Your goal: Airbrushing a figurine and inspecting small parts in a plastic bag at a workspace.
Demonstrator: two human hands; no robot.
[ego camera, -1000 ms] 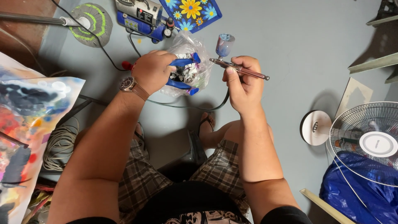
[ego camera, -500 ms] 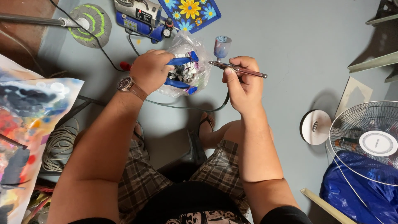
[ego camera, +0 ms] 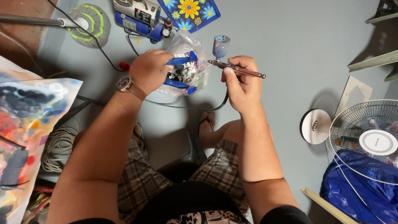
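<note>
On the grey floor, a blue bag lies at the right edge and a flowered blue board at the top edge. The left hand is closed around blue pliers inside a clear plastic bag. The right hand pinches an airbrush just beside it.

Your left hand is curled shut, knuckles up, fingers wrapped tight around what it grips, wrist bent slightly inward. Your right hand sits just beside it, closed in a pen-style pinch, forefinger on top. Both forearms reach forward, elbows spread apart.
</note>
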